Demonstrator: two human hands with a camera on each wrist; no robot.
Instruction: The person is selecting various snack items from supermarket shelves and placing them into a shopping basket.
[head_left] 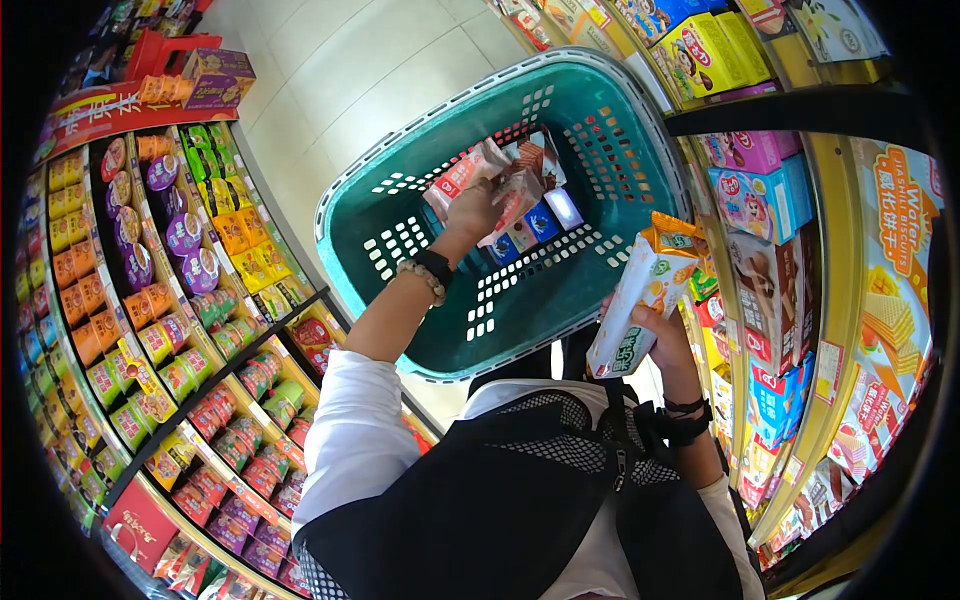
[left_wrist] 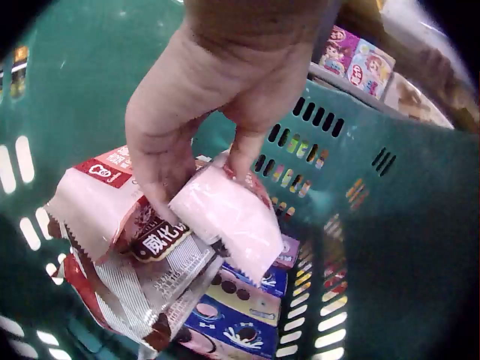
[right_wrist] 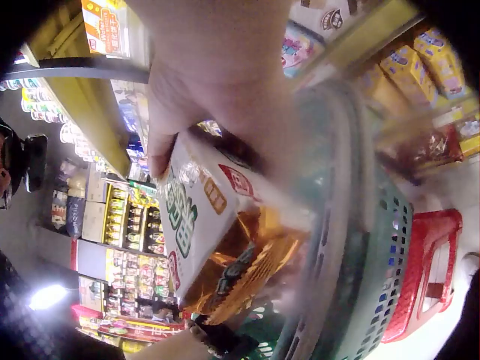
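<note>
My left hand [head_left: 474, 208] reaches into a teal shopping basket [head_left: 600, 270] and pinches a pink-and-white snack pack [left_wrist: 229, 221] between thumb and fingers. The pack lies over other red-and-white wafer packs [left_wrist: 112, 225] and blue cookie boxes [left_wrist: 240, 315] in the basket. My right hand [head_left: 655, 335] holds a tall white and orange biscuit pack [head_left: 645, 290] upright beside the basket's near right rim. In the right wrist view the fingers [right_wrist: 176, 112] wrap around that pack [right_wrist: 210, 232].
Shelves of snacks line both sides: cup noodles and jars [head_left: 160, 300] on the left, biscuit boxes [head_left: 770, 200] on the right. A pale tiled floor [head_left: 340, 60] lies beyond the basket. A red stool [right_wrist: 431, 262] stands by the basket.
</note>
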